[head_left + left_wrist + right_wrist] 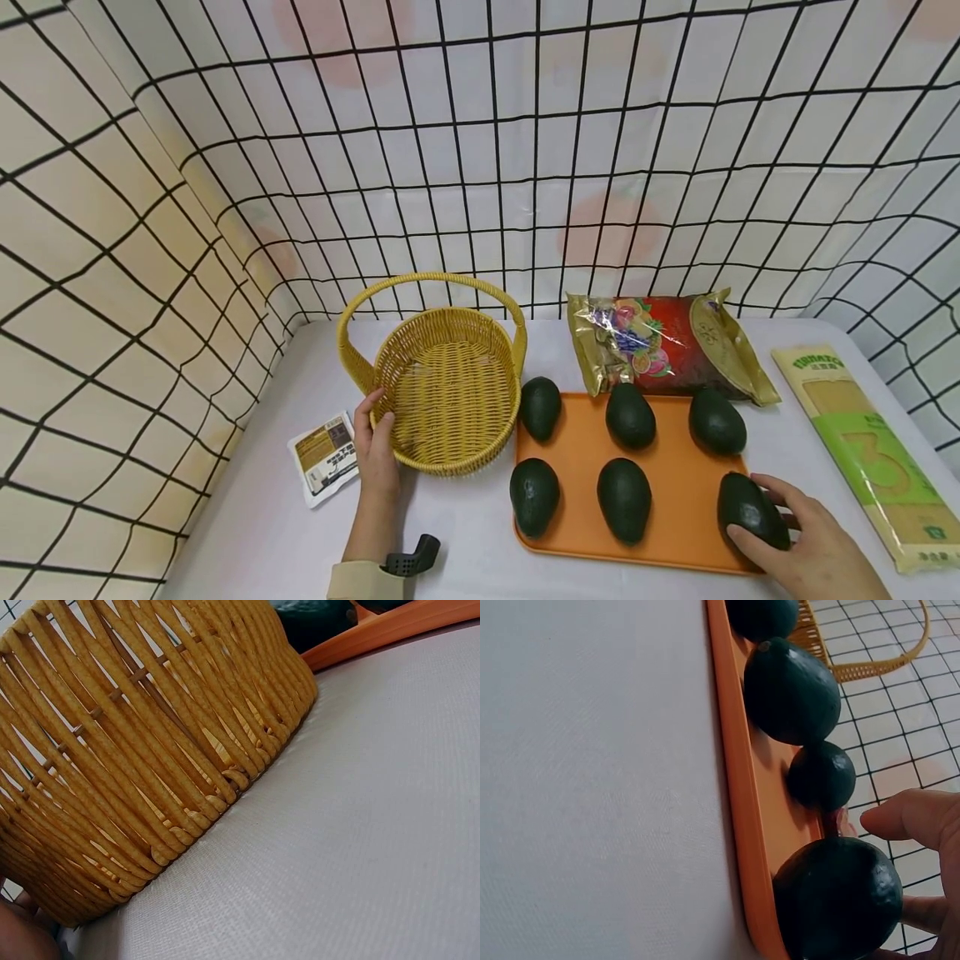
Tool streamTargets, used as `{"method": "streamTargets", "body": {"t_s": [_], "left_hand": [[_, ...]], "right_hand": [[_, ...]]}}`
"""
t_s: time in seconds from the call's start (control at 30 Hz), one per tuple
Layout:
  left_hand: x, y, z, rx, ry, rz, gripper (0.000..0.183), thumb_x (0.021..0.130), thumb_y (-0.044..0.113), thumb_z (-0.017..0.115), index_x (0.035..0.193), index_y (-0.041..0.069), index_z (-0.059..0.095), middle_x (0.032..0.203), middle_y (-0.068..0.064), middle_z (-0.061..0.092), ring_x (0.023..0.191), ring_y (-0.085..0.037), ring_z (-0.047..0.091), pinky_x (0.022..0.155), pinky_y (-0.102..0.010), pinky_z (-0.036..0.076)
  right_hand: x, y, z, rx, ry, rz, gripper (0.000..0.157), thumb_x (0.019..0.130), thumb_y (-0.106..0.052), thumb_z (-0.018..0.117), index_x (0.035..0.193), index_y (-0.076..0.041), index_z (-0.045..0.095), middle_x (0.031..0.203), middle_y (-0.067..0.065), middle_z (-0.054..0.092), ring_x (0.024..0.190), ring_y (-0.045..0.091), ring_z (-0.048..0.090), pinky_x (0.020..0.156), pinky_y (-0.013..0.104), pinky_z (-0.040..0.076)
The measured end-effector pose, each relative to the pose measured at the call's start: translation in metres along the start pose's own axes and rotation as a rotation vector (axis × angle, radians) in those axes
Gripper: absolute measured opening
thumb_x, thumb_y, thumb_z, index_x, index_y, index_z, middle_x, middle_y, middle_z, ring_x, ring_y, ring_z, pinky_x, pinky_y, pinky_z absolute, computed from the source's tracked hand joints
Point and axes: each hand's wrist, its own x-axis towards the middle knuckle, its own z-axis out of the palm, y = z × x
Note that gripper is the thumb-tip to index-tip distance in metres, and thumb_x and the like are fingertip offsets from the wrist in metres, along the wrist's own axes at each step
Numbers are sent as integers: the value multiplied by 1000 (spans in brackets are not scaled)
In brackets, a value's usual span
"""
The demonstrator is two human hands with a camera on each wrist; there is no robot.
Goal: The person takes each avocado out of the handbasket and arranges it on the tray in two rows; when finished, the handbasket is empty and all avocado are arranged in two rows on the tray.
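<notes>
My left hand (377, 450) grips the left rim of a yellow woven basket (465, 462), thumb inside the wall and fingers outside; the basket holds nothing. In the left wrist view the basket's woven side (165, 750) stands on the white cloth. My right hand (813, 533) is around the nearest right avocado (750, 510) on an orange tray (573, 517). In the right wrist view, a gap shows between the thumb (907, 815) and that avocado (836, 900), while other fingers are close against its side. Several more dark green avocados (625, 500) lie in two rows.
Behind the tray lies a red and gold bag (667, 342). A long noodle packet (870, 454) is at the right, and a small white and brown packet (324, 457) left of the basket. A black-gridded cloth wall (480, 150) encloses the back and sides.
</notes>
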Motion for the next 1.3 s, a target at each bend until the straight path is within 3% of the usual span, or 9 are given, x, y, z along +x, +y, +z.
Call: {"method": "streamTargets", "body": {"t_s": [0.27,0.63,0.83,1.07,1.2,1.3], "left_hand": [[1,0,-1,6,1,0,41,104,10,40,145,9,45,162,-3,33,152,-23,29,105,-13,35],[1,-3,1,-44,-1,18,41,104,7,41,144,5,44,160,-5,35,150,-27,32,103,-13,38],[1,-3,2,-47,4,26,40,104,9,42,144,4,45,159,-5,37,148,-26,34,103,-13,38],[-2,3,-2,-30,7,41,40,106,12,41,144,3,44,160,-6,35,146,-28,35,102,-17,43],[-4,10,-4,-1,40,67,40,104,10,42,143,2,44,164,-8,29,146,-33,37,98,-16,47],[-4,16,-5,54,97,119,38,102,6,46,140,-1,48,163,-9,29,143,-34,41,104,-19,43]], "right_hand": [[1,-1,-2,9,14,-1,116,79,-71,73,152,6,26,137,43,39,115,55,50,86,57,53],[1,-12,-12,25,59,-38,110,86,-69,68,153,8,25,143,40,32,119,55,47,94,61,49],[5,-20,-19,5,140,-86,104,88,-64,67,151,9,30,142,40,35,115,54,50,90,61,51],[11,-24,-26,29,273,-201,91,91,-56,70,149,6,36,135,39,42,113,52,52,87,61,52],[14,-26,-27,46,336,-247,87,89,-49,75,149,4,40,136,38,44,114,51,50,88,63,51],[17,-26,-30,40,353,-266,87,89,-49,75,149,4,41,136,38,45,114,51,50,87,64,51]]}}
